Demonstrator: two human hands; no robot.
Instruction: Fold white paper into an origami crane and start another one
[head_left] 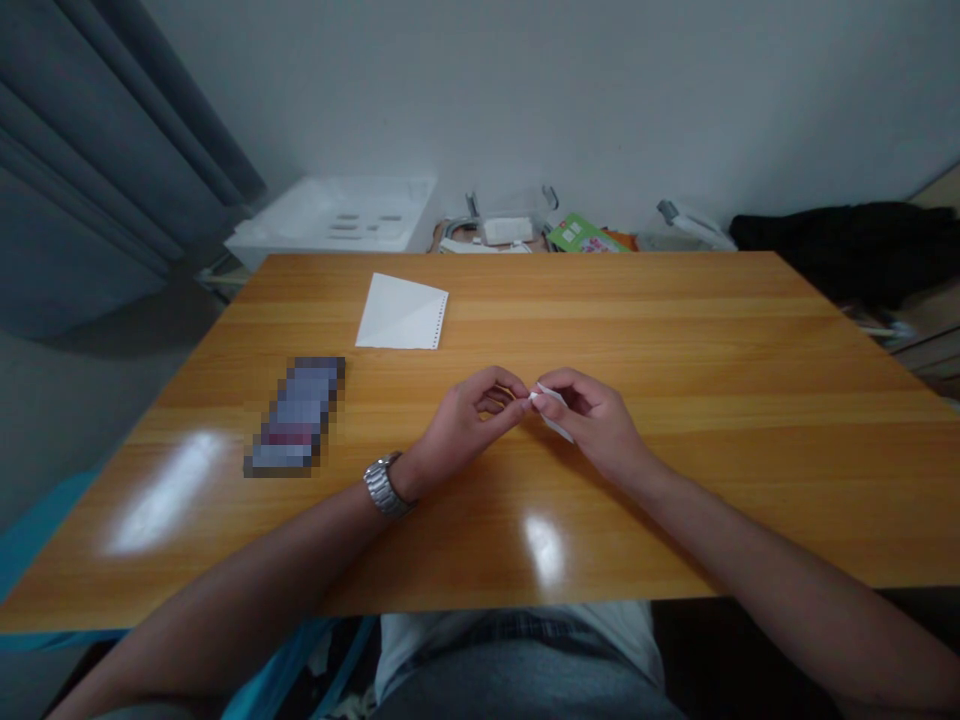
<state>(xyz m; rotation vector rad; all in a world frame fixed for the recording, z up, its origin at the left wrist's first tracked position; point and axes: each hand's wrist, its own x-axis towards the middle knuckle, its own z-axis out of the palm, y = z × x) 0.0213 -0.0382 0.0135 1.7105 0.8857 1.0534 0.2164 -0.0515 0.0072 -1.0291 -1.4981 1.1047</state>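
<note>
Above the middle of the wooden table point(675, 340), a small piece of folded white paper point(559, 415) is held between my hands. My right hand point(592, 415) grips most of it, with thumb and fingers closed round it. At the paper's left tip, the thumb and forefinger of my left hand point(484, 410) pinch together; a silver watch point(385, 484) is on that wrist. The paper's far side is hidden by my right fingers. Farther back and to the left lies a white notebook sheet point(401, 312) with a perforated right edge.
Left of my hands, a pixelated phone-shaped object point(296, 415) lies on the table. Beyond the far edge are a white tray point(330, 215), a green booklet point(585, 235) and dark cloth point(847, 245). A grey curtain point(97, 150) hangs at the left.
</note>
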